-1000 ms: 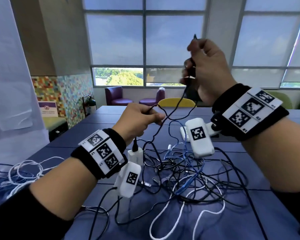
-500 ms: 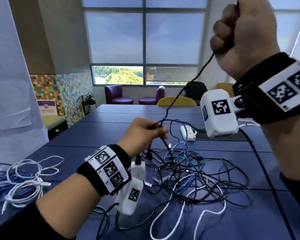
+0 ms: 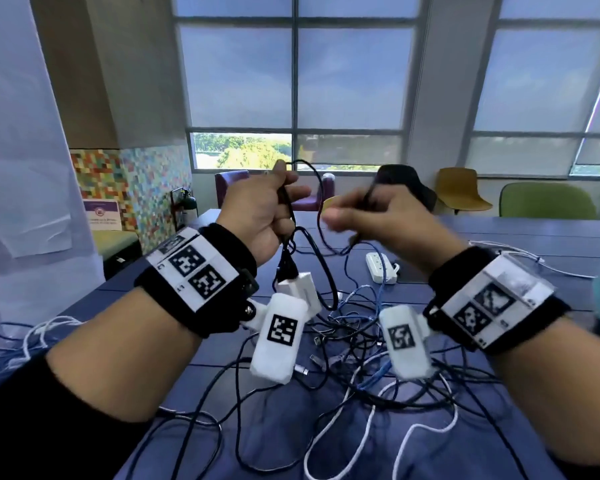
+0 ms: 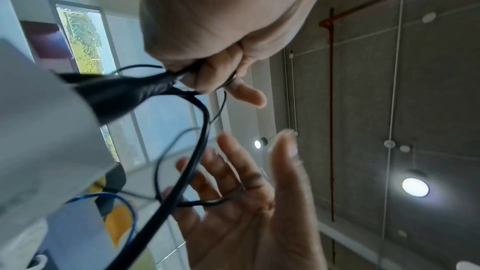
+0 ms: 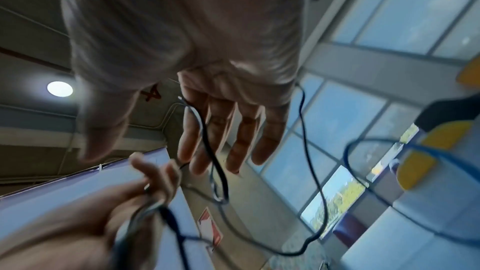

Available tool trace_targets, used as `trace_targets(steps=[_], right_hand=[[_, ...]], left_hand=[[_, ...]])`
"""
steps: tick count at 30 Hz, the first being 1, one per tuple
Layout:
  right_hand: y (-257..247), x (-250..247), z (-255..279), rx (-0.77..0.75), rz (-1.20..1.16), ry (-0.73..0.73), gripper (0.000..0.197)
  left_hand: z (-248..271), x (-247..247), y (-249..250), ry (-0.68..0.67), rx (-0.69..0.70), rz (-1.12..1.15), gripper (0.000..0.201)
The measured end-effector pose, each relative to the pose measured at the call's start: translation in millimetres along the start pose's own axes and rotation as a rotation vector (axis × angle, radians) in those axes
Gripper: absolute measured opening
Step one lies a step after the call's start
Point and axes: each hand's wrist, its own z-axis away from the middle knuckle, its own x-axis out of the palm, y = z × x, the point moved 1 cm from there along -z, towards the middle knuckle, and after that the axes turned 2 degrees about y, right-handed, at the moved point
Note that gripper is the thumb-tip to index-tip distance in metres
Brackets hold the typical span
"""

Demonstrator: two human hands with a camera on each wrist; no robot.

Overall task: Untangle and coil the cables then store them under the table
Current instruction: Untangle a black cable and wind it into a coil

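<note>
The left hand [image 3: 257, 216] grips the black cable [image 3: 321, 202] above the tangle on the table [image 3: 551, 237], its loop arching right toward the nearby right hand [image 3: 388, 220], whose straight fingers [image 5: 207, 130] merely carry a strand.

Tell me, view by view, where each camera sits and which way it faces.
Head: on the head, facing forward and down at the table; shows both forearms, left hand and right hand.
Left wrist: faces up along the left hand to the ceiling; the right hand shows too.
Right wrist: faces up along the right hand towards the windows.
Shared: all three show the black cable between the hands.
</note>
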Motion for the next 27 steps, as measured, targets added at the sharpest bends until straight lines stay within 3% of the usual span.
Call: trace_targets(steps=[3,11,13,15,21,24,27], right_hand=[[7.9,23.5,8.1,0.02,0.055,-0.105,0.037],[39.8,44.3,10.2,0.023,0.357,-0.021,0.014],[46.3,46.4,11.2,0.024,0.535,-0.042,0.015],[52.5,45.6,13.0,0.032,0.562,-0.063,0.013],[74.4,33.4,12.8,0.163,0.087,-0.044,0.019],[76.0,27.8,13.1,0.14,-0.135,-0.019,0.023],[82.6,20.1,10.3,0.142,-0.282,0.172,0.026]], left_hand=[[1.4,5.0,-12.6,0.009,-0.052,0.008,0.031],[9.4,-1.6,-11.3,-0.069,-0.265,0.119,0.029],[13.0,0.0,0.1,-0.096,-0.264,0.145,0.03],[14.5,0.9,10.2,-0.122,-0.251,0.167,0.029],[10.9,-8.2,29.9,-0.13,-0.189,0.345,0.004],[10.8,-10.5,37.5,-0.168,-0.157,0.417,0.007],[15.2,-11.1,40.4,-0.249,-0.15,0.22,0.023]])
